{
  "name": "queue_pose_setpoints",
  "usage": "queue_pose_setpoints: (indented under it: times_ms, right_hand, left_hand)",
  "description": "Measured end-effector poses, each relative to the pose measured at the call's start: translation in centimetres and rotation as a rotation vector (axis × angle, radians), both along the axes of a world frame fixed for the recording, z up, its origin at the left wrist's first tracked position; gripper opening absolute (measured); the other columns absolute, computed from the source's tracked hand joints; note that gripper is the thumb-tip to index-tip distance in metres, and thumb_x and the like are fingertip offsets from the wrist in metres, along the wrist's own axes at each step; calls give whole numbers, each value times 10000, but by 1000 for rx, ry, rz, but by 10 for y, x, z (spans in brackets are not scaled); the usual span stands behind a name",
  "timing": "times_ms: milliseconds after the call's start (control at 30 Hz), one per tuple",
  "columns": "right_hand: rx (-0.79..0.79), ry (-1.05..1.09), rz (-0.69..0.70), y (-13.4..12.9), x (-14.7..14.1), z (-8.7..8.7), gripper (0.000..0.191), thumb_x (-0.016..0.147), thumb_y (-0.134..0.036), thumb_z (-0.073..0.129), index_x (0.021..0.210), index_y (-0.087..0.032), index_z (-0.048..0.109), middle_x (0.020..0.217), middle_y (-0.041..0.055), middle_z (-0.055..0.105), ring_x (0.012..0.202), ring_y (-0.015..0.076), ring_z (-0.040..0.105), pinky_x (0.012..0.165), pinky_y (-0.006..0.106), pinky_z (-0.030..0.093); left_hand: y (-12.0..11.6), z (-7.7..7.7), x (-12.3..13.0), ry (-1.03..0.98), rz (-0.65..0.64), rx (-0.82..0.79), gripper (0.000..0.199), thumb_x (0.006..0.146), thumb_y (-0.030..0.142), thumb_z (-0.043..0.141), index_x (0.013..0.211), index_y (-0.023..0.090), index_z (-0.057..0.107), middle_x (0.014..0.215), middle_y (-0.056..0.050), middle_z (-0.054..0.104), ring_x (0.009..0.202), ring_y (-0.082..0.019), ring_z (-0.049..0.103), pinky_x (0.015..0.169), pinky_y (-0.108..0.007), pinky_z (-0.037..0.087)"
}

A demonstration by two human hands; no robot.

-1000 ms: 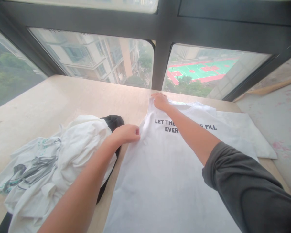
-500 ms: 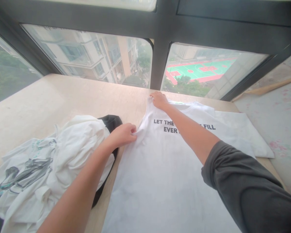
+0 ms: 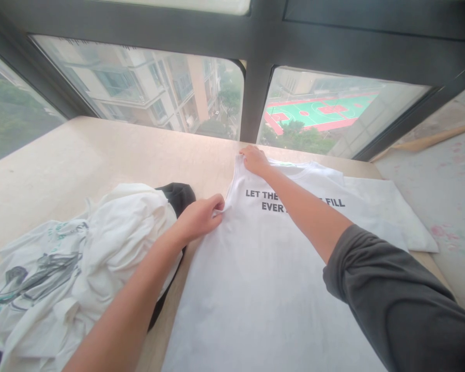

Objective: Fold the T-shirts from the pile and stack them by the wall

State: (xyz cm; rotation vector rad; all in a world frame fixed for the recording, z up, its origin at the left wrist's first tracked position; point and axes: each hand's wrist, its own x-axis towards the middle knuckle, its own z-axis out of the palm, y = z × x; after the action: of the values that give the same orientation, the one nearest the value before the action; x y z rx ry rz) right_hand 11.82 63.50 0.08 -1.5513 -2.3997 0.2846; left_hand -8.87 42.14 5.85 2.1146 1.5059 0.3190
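A white sleeveless shirt (image 3: 271, 279) with dark lettering across the chest lies spread on the window sill, its neck towards the window. My left hand (image 3: 204, 216) is closed on the shirt's left edge, near the bottom of the armhole, pinching the fabric. Farther up, my right hand (image 3: 254, 159) grips the left shoulder strap beside the neckline. My right forearm crosses over part of the lettering and hides some of it.
A rumpled heap of white clothes (image 3: 124, 232) with black cloth (image 3: 178, 195) beneath lies at the left. Folded white fabric (image 3: 406, 217) shows past the shirt's right side. Dark window frames (image 3: 253, 103) border the pale sill (image 3: 139, 150); a floral-patterned surface (image 3: 449, 206) is at the right.
My left hand has shifted slightly right, drawing the shirt's side edge inward a little. My right hand stays at the shoulder strap.
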Motion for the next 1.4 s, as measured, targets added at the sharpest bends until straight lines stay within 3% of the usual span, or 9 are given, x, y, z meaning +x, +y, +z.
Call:
queue_pose_setpoints:
  times_ms: [200,400,567,667,800,967,1100,1267,1400]
  right_hand:
    - [10,12,-4,4,1,-3,460,896,-77,380,1279,-199,605,1329,112,579,1246,286,479,1065,477,361]
    - [6,27,-35,15,1,-5,324,912,-198,470,1169,-221,666,1250,107,627,1224,290,497,1040,467,383]
    - [-15,49,-52,23,2,-1,199,911,-295,536,955,-210,711,1104,84,686,1046,263,587,913,395,452]
    - [18,82,-40,24,6,2,253,956,-306,470,1021,-212,697,1121,69,685,1021,238,596,904,376,447]
    - [69,61,-37,17,6,-1,284,970,-243,437,1070,-212,701,1166,85,665,1151,268,547,1012,437,383]
    - [122,118,-50,-2,18,1,439,912,-167,486,1339,-197,580,1347,99,582,1268,271,480,1079,442,361]
    - [109,175,-110,-27,86,20,396,906,-212,523,1288,-188,622,1330,84,610,1223,249,537,1063,386,407]
    - [-17,151,-520,-67,226,50,304,895,-225,554,1155,-170,702,1175,113,699,1035,226,651,923,335,475]
    - [-76,109,-688,-82,296,55,240,874,-208,577,1023,-110,737,1029,170,728,933,239,682,821,321,489]
  left_hand:
    - [0,1,-5,177,92,43,362,866,409,550,1207,290,569,1010,-26,699,846,-214,650,709,-295,408]
    - [1,-7,-15,-3,282,15,351,866,494,552,1091,250,665,975,-31,700,837,-198,635,775,-304,447]
    - [-1,-12,-19,-71,351,-68,342,882,515,513,846,214,670,835,-19,694,787,-197,623,726,-300,436]
    - [-3,-14,-18,16,341,-60,306,895,463,495,809,212,648,820,-25,692,782,-205,623,709,-307,425]
    - [-6,-19,-11,178,364,25,228,902,386,487,889,220,644,997,-64,710,927,-243,642,744,-322,437]
    - [-9,-19,-5,295,411,41,226,929,362,430,980,238,611,1109,-79,689,972,-269,648,694,-330,437]
    - [-12,-16,-5,312,406,42,241,939,345,402,1000,234,608,1125,-92,670,972,-278,645,698,-343,446]
    - [-18,-8,0,452,438,104,372,964,320,336,1222,215,583,1224,-144,602,919,-303,649,636,-364,459]
    - [-28,-4,45,586,327,314,395,955,231,333,1255,157,579,1271,-196,560,997,-332,628,700,-392,494]
